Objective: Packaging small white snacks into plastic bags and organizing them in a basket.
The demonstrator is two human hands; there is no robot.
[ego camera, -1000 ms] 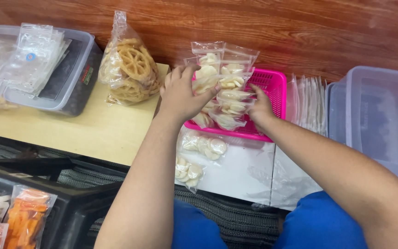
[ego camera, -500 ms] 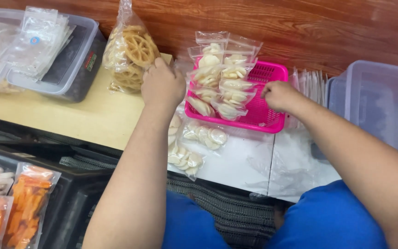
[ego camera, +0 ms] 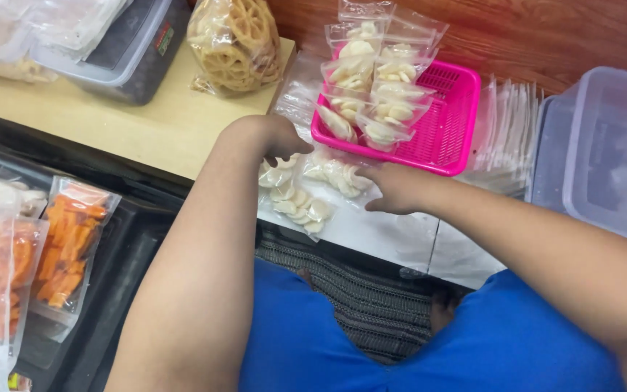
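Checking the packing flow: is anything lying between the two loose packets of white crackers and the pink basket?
Nothing visible. The loose clear packets of white crackers lie beside the pink plastic basket, under the left hand and right hand.

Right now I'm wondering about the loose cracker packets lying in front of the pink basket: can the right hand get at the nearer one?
Probably yes: the right hand already rests at the edge of that packet, with nothing between them.
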